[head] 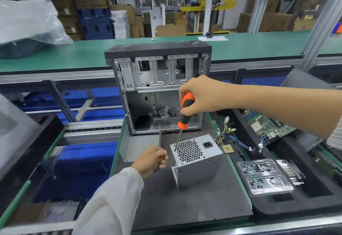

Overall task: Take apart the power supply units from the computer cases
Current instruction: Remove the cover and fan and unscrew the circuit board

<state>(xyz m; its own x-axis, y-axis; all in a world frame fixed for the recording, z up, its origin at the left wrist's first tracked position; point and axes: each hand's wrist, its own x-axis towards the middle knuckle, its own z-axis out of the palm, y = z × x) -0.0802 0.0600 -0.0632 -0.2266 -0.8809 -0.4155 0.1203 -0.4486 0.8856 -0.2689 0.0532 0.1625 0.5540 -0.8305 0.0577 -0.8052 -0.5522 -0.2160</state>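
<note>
A grey metal power supply unit (199, 162) stands on the dark mat, its honeycomb grille and socket facing up, its cables (224, 135) trailing to the right. My right hand (201, 96) grips an orange and black screwdriver (184, 112), tip resting at the grille's upper left corner. My left hand (152, 160) sits just left of the unit, fingers pinched on something small that I cannot make out. Behind stands the open computer case (159, 87), upright and mostly hollow.
A thin metal panel (137, 145) leans by the case at the left. Right of the mat lie a small CPU chip (227, 148), a clear plastic tray (264, 175), and a green motherboard (268, 123) in a black foam tray. A green conveyor (74, 53) runs behind.
</note>
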